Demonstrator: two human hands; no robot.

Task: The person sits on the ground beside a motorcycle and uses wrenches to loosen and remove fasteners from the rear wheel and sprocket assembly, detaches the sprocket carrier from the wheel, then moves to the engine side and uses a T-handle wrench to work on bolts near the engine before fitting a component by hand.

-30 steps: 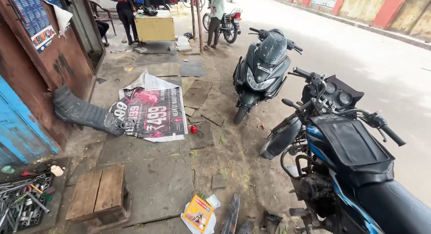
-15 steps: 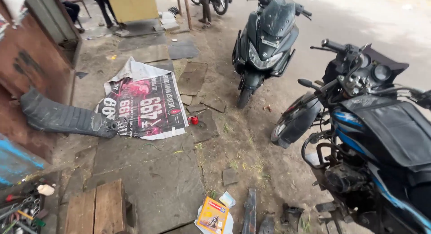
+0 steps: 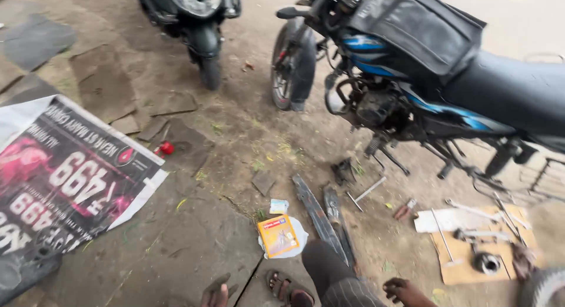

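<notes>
The right hand [image 3: 406, 290], its grip cut off by the frame edge so I cannot tell open from closed, sits just right of the dark strips [image 3: 322, 220], whose long axes run away leftward; the left hand is out of view.

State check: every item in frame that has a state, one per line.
blue-and-black motorcycle: parked upright, front wheel turned.
dark scooter: parked upright, facing camera.
printed black-and-red banner: spread flat on ground.
orange rectangular packet: lying flat on white plate.
small red cap-like object: on ground beside banner.
two long dark strips: lying side by side.
brown cardboard sheet: flat, tools on it.
right hand: empty; whether open cannot be told.
left hand: out of view.
</notes>
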